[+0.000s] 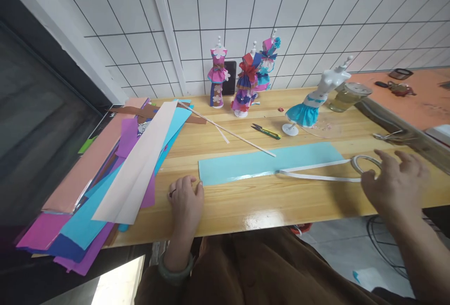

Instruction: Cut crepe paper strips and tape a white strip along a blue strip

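Note:
A light blue paper strip (235, 166) lies flat across the middle of the wooden table. My left hand (185, 202) rests on the wood by the strip's lower left corner, fingers loosely curled, nothing visible in it. At the right, my right hand (395, 183) hovers over the table with its fingers spread. Just left of its fingertips is a roll of white tape (355, 164), and a length of tape runs from it in a folded loop to the strip's lower edge. Beyond the strip are green-handled snips (266, 131) and a thin pale strip (242, 139).
Stacked coloured papers (137, 164) cover the table's left end. Dressed mini mannequins (242, 85) stand at the back; one in a turquoise skirt (304, 114) leans at right. Behind it sits a glass jar (348, 97). Thin metal pieces (388, 136) lie far right.

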Motion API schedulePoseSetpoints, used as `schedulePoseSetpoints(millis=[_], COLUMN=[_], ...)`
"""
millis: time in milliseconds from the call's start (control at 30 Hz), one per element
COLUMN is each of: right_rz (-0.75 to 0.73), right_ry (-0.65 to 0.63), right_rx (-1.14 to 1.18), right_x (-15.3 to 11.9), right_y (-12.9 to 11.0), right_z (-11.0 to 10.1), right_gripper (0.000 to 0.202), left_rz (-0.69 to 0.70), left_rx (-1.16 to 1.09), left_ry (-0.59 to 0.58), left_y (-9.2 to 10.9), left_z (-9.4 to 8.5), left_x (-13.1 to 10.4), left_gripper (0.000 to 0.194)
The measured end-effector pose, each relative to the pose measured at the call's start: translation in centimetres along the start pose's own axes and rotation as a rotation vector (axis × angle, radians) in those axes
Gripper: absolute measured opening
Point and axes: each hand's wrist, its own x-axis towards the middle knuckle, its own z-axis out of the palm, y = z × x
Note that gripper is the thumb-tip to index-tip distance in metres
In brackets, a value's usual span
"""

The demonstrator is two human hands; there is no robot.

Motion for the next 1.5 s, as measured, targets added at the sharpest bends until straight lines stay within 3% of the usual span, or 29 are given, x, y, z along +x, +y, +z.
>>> schedulePoseSetpoints(millis=[67, 200, 267, 367, 567, 833, 1233, 1500], right_rz=[-0.181, -0.588, -0.724, -0.798, -0.88, -0.928, -0.917, -0.914], right_ry=[0.028, -0.163, -0.278, -0.408, -0.452, -0.44, -0.439, -0.465], right_rx=[0.204, 0.594, 0.718, 0.779, 0.833, 0.809, 0.793, 0.792], right_x=[0.1, -1.7, -3.0, -4.2, -4.2, -4.7, -4.6, -4.6], right_y=[-4.1, -12.4, -15.9, -19.9, -25.2, -28.2, -28.3, -28.4], right_z=[-0.8, -2.3, -3.0, -3.9, -4.8, -4.3, -4.4, -4.5], right_gripper=[0.043, 0.035, 0.037, 0.036, 0.032, 0.034, 0.033, 0.033], left_rz=[0.002, 0.003, 0.007, 0.007, 0.013, 0.022, 0.059, 0.065], left_rx=[0.004, -0.006, -0.016, -0.018, -0.021, -0.033, -0.124, -0.312], left_ry=[-0.001, 0.004, 0.005, 0.0, 0.009, 0.005, -0.145, -0.175], left_y=[0.0, 0.0, 0.1, 0.0, 0.1, 0.1, -1.1, -3.0], left_z=[0.0, -0.1, -0.1, -0.2, -0.4, -0.6, -1.3, -1.4], left_x=[0.0, 0.0, -0.1, -0.1, -0.3, -0.4, 0.8, 1.8], left_gripper=[0.012, 0.012, 0.012, 0.011, 0.011, 0.009, 0.009, 0.015])
